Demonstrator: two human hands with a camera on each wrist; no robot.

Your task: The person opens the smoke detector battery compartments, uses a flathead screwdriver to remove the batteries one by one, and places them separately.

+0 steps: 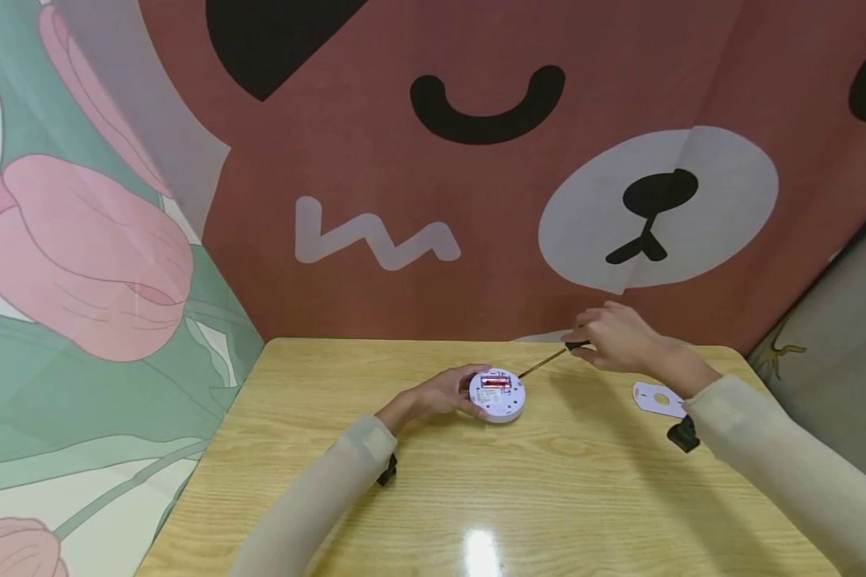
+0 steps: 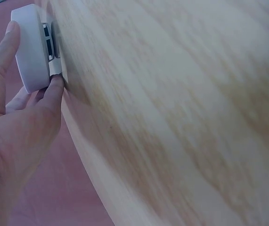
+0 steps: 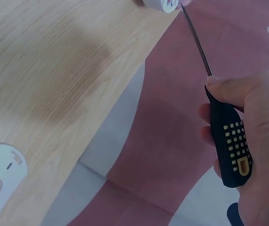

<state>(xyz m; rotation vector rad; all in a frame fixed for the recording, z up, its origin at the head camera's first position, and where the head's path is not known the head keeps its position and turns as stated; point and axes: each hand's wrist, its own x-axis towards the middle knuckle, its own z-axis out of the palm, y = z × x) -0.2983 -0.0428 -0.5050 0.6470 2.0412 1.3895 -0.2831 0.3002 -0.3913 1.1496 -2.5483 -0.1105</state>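
Note:
A round white smoke detector (image 1: 501, 409) is tilted above the table with its back facing me. Red batteries (image 1: 495, 382) lie in its exposed compartment. My left hand (image 1: 443, 391) grips its left rim; in the left wrist view, thumb and fingers straddle the white casing (image 2: 30, 52), and vents show on its far face. My right hand (image 1: 621, 340) holds a screwdriver (image 3: 231, 146) by its black handle with yellow dots. The thin shaft (image 1: 544, 362) slants down to the detector's upper right edge. Whether the tip touches cannot be told.
A white mounting plate (image 1: 657, 399) with a round hole lies on the wooden table (image 1: 433, 489), beneath my right forearm. Black wrist devices (image 1: 684, 435) hang under both sleeves. A printed curtain (image 1: 375, 304) rises right behind the table's far edge.

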